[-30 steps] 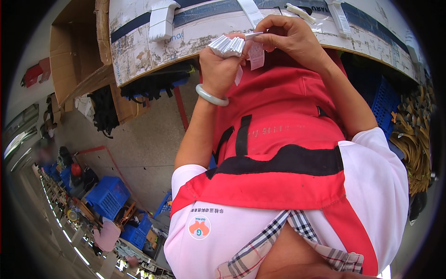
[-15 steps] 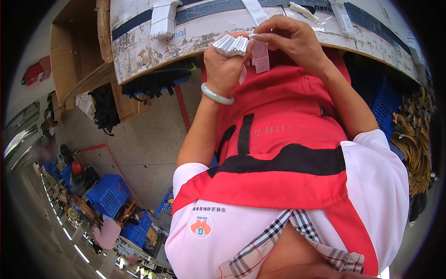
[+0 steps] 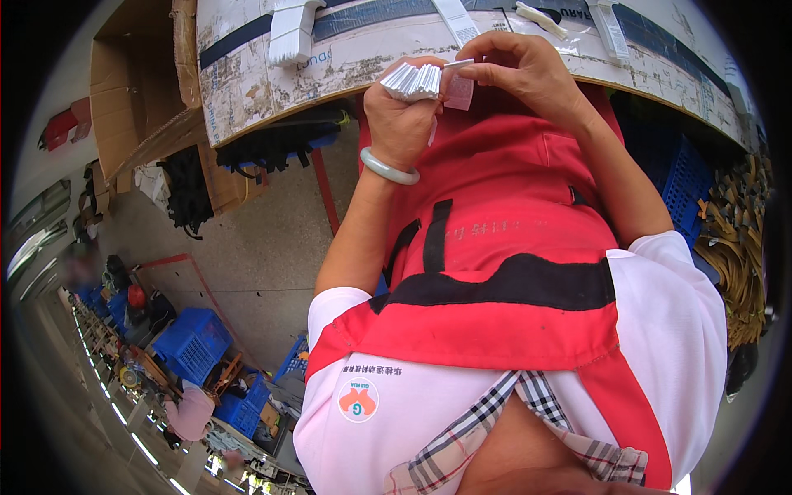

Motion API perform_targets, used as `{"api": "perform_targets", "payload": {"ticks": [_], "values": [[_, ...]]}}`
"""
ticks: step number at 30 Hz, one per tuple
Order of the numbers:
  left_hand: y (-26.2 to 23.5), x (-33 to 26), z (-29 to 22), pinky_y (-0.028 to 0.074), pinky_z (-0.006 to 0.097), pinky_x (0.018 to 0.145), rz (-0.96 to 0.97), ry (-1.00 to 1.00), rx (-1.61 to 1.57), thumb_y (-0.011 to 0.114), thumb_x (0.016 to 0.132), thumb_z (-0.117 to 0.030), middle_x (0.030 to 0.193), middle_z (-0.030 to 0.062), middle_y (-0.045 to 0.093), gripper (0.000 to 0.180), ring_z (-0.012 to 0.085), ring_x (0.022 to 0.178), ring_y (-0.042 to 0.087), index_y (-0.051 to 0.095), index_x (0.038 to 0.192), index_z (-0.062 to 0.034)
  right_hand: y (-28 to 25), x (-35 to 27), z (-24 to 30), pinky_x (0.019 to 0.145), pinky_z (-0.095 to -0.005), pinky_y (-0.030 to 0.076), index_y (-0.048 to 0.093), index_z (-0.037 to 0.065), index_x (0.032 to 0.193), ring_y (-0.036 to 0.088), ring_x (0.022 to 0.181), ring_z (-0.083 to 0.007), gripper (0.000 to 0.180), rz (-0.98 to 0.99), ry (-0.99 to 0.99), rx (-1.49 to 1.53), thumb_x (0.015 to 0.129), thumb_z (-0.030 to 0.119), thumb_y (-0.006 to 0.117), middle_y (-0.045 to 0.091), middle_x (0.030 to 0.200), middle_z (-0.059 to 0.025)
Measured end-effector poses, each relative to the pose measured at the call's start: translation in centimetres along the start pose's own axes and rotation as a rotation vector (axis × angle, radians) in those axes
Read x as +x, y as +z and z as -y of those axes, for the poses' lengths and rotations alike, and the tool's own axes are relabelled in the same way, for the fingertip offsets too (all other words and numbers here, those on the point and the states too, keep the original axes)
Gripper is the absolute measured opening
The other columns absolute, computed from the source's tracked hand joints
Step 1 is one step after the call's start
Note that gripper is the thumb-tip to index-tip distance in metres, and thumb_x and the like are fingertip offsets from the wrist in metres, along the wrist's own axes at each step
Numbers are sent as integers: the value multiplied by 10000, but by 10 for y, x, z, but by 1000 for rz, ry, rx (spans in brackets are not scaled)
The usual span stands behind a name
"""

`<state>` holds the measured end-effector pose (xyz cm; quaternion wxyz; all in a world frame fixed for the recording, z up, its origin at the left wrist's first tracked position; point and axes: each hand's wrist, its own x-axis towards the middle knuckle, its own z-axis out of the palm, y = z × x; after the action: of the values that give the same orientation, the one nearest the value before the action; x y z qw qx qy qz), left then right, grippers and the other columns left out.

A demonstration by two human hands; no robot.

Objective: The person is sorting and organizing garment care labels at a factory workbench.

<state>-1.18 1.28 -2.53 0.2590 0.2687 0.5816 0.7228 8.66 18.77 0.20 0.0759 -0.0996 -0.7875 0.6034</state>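
Observation:
My left hand (image 3: 398, 124), with a pale bangle at the wrist, is closed around a fanned bundle of folded white labels (image 3: 412, 82). My right hand (image 3: 520, 73) is beside it, thumb and forefinger pinching a thin white printed label (image 3: 459, 93). The label's upper edge lies against my left fingertips, and its lower part hangs over my red apron (image 3: 503, 181). Both hands are just off the near edge of the worktable (image 3: 239, 99).
On the table lie a banded white bundle (image 3: 291, 35), two strip-like white stacks (image 3: 454, 21) (image 3: 609, 31) and a small cream-coloured piece (image 3: 541, 21). An open cardboard box (image 3: 132, 91) stands left. Blue crates (image 3: 194, 342) and a person (image 3: 190, 412) are farther left; brown straps (image 3: 730, 247) hang right.
The label between my hands has shifted upward, and less of it hangs down. My right fingers have moved slightly right, away from the bundle. My left hand keeps its grip.

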Motion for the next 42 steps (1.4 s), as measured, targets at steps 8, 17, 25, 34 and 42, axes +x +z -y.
{"api": "perform_targets", "payload": {"ticks": [8,17,25,34,42], "values": [[3,-1,4,477,205,572,9,43,49,727,854,-38,762,15,652,145,67,652,598,686,988,3,0,0,-2,768,-236,514,673,-25,1002,613,807,-95,230,14,-98,-45,918,190,662,666,858,-50],[-6,-4,7,444,231,499,73,-441,-546,681,910,-170,793,36,648,168,101,621,587,641,972,-19,3,-6,26,712,-203,490,697,24,931,597,763,-73,132,420,65,285,875,143,710,648,792,-12],[3,-8,6,549,250,692,195,-432,-651,686,855,-450,856,99,672,529,153,771,666,616,1075,26,29,-10,8,578,-183,442,687,23,937,544,651,-44,101,-16,52,171,910,120,673,586,822,13],[-3,-9,9,498,228,584,235,-462,-535,721,856,-77,788,40,638,243,116,673,615,619,1066,-10,23,-12,-1,739,-219,506,685,-2,972,615,824,-89,133,5,-14,17,924,115,643,615,909,-22],[-8,-9,11,493,236,607,303,-505,-459,668,902,-92,838,45,612,187,135,718,612,597,1059,-20,16,-13,-2,748,-255,511,675,-9,1033,614,813,-122,203,43,-12,-40,927,161,646,635,877,-56]]}}
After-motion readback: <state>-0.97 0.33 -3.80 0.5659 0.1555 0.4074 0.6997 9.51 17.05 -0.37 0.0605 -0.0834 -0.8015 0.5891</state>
